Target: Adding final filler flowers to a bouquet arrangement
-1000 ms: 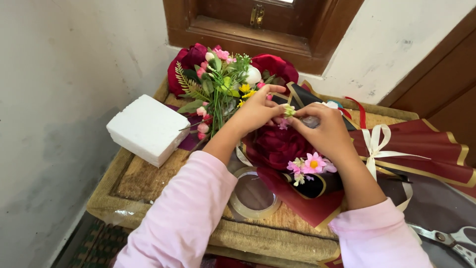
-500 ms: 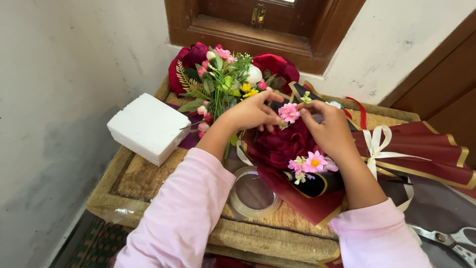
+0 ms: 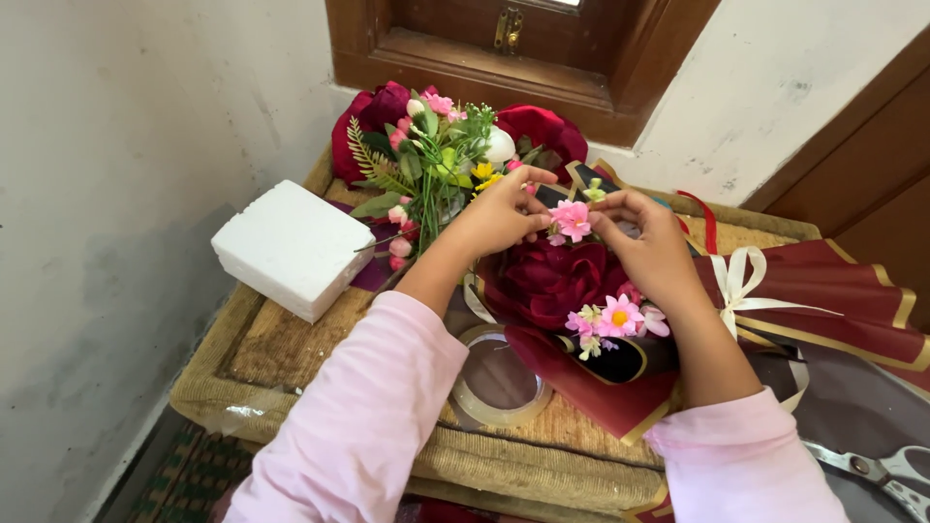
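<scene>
Both my hands meet over a small bouquet wrapped in dark red paper (image 3: 601,397). My left hand (image 3: 494,213) and my right hand (image 3: 654,247) pinch a small pink flower sprig (image 3: 572,219) between their fingertips, just above a large dark red bloom (image 3: 547,281). Lower in the bouquet sits a cluster of little pink flowers (image 3: 610,320). Behind my left hand lies a bunch of mixed flowers with green leaves (image 3: 426,160).
A white foam block (image 3: 291,247) lies at the left of the woven table (image 3: 281,339). A roll of clear tape (image 3: 496,380) rests near my left forearm. A dark red wrapped cone with a cream ribbon (image 3: 746,276) lies right; scissors (image 3: 886,470) bottom right. Wall and window frame behind.
The pink sprig has come up between both hands' fingertips and settled above the dark red bloom; my hands shifted slightly closer together.
</scene>
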